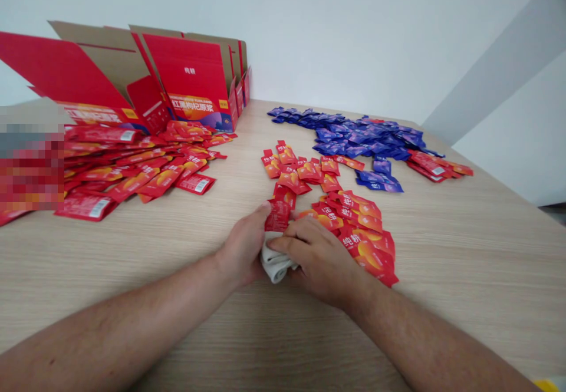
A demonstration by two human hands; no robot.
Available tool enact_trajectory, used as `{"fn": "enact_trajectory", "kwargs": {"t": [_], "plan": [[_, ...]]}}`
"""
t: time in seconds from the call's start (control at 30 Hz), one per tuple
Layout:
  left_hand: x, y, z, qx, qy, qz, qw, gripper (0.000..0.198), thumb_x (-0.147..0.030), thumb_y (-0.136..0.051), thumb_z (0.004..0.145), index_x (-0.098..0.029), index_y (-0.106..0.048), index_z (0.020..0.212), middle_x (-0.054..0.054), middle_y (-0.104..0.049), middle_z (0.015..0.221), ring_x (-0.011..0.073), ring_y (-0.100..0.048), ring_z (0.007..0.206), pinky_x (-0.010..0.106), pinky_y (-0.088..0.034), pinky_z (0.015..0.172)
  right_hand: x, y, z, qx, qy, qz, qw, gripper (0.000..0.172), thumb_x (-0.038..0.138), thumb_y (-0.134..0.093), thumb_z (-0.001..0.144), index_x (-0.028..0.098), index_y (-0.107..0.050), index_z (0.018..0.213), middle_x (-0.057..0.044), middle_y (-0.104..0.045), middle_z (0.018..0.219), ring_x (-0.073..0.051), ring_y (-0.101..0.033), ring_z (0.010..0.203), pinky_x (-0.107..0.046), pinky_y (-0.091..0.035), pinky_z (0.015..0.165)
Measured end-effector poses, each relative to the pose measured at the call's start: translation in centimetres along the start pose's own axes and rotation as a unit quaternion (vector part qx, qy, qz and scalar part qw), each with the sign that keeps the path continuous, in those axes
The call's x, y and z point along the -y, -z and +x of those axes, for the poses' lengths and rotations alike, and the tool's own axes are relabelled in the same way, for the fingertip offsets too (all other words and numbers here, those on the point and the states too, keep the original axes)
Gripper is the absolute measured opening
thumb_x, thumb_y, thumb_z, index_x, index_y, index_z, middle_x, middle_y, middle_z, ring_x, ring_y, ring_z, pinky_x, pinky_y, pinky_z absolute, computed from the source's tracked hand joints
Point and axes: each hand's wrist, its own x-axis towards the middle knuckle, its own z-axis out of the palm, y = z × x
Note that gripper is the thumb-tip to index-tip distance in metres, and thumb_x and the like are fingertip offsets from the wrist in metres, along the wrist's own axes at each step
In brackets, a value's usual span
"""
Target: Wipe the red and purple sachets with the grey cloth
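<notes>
My left hand [244,243] is closed on a small red sachet [277,215], with the thumb pressed on its top. Just to the right, my right hand [315,254] has its fingers curled over a crumpled white cloth [273,263] that lies between both hands on the wooden table [464,274]. Under and beyond the right hand lies a spread of red-and-orange sachets [360,233]. A further small group of red sachets [300,168] lies just behind the hands.
A big heap of red sachets [132,162] covers the table's left side, in front of open red cardboard boxes [194,85]. A pile of blue sachets [354,135] lies at the back right, with a few red ones [435,165] beside it. A blurred patch hides the far left.
</notes>
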Motion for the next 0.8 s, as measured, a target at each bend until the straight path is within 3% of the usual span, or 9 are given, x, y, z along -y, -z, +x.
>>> {"fn": "enact_trajectory", "kwargs": {"t": [0.13, 0.2, 0.3, 0.4, 0.47, 0.63, 0.7, 0.8], "plan": [[0.7, 0.2, 0.0, 0.046, 0.020, 0.004, 0.999, 0.038, -0.033, -0.041, 0.105, -0.011, -0.072, 0.098, 0.013, -0.076, 0.086, 0.0202, -0.071, 0.070, 0.031, -0.059, 0.065, -1.2, 0.4, -0.1, -0.103, -0.083, -0.040, 0.990, 0.042, 0.006, -0.064, 0.085, 0.016, -0.069, 0.125, -0.011, -0.068, 0.104, -0.026, -0.060, 0.098, -0.041, -0.053, 0.087], [0.9, 0.3, 0.0, 0.044, 0.019, 0.014, 0.999, 0.037, -0.033, -0.042, 0.105, -0.012, -0.071, 0.097, 0.011, -0.075, 0.084, 0.0196, -0.070, 0.066, 0.031, -0.058, 0.063, -1.3, 0.4, -0.1, -0.122, -0.095, -0.045, 0.987, 0.044, 0.006, -0.063, 0.084, 0.017, -0.069, 0.125, -0.011, -0.067, 0.103, -0.026, -0.059, 0.098, -0.041, -0.054, 0.087], [0.5, 0.4, 0.1, 0.006, 0.004, 0.019, 1.000, 0.041, -0.029, -0.039, 0.105, -0.010, -0.071, 0.087, 0.011, -0.074, 0.077, 0.0185, -0.068, 0.061, 0.029, -0.056, 0.059, -0.5, -0.1, 0.0, -0.072, -0.063, -0.017, 0.995, 0.040, 0.008, -0.066, 0.083, 0.019, -0.071, 0.121, -0.009, -0.068, 0.101, -0.024, -0.060, 0.093, -0.039, -0.054, 0.082], [-0.3, 0.4, 0.2, 0.011, 0.026, 0.023, 0.999, 0.049, -0.033, -0.035, 0.106, -0.007, -0.073, 0.088, 0.015, -0.075, 0.080, 0.0208, -0.070, 0.064, 0.032, -0.057, 0.061, 0.2, -0.4, 0.0, -0.005, -0.003, 0.018, 1.000, 0.035, 0.010, -0.069, 0.084, 0.023, -0.072, 0.116, -0.006, -0.069, 0.098, -0.022, -0.060, 0.090, -0.036, -0.053, 0.080], [-0.4, 0.3, 0.2, 0.018, 0.026, 0.020, 0.999, 0.050, -0.034, -0.035, 0.106, -0.007, -0.074, 0.090, 0.016, -0.076, 0.084, 0.0221, -0.071, 0.068, 0.033, -0.058, 0.065, 0.1, -0.3, -0.1, -0.013, -0.007, 0.014, 1.000, 0.036, 0.011, -0.069, 0.085, 0.023, -0.071, 0.120, -0.006, -0.069, 0.101, -0.022, -0.060, 0.092, -0.037, -0.053, 0.081], [0.7, 0.1, 0.2, 0.029, 0.012, 0.019, 0.999, 0.037, -0.030, -0.041, 0.105, -0.011, -0.072, 0.097, 0.013, -0.076, 0.086, 0.0212, -0.071, 0.069, 0.032, -0.057, 0.065, -1.1, 0.3, -0.1, -0.108, -0.109, -0.038, 0.987, 0.044, 0.006, -0.065, 0.084, 0.016, -0.069, 0.126, -0.011, -0.068, 0.103, -0.026, -0.060, 0.098, -0.041, -0.053, 0.087], [0.8, 0.1, 0.1, 0.020, 0.014, 0.024, 0.999, 0.037, -0.028, -0.040, 0.105, -0.011, -0.071, 0.093, 0.011, -0.074, 0.080, 0.0193, -0.069, 0.064, 0.030, -0.057, 0.062, -1.0, 0.2, 0.0, -0.083, -0.096, -0.030, 0.991, 0.041, 0.007, -0.065, 0.083, 0.017, -0.071, 0.122, -0.010, -0.068, 0.102, -0.025, -0.060, 0.096, -0.040, -0.054, 0.085], [0.3, 0.0, 0.0, -0.001, 0.022, 0.036, 0.999, 0.045, -0.030, -0.036, 0.106, -0.011, -0.069, 0.081, 0.011, -0.072, 0.072, 0.0184, -0.066, 0.057, 0.030, -0.055, 0.058, -0.5, 0.0, 0.0, -0.009, -0.010, 0.008, 1.000, 0.030, 0.011, -0.068, 0.085, 0.020, -0.073, 0.114, -0.007, -0.068, 0.097, -0.022, -0.060, 0.090, -0.036, -0.053, 0.080]]}}
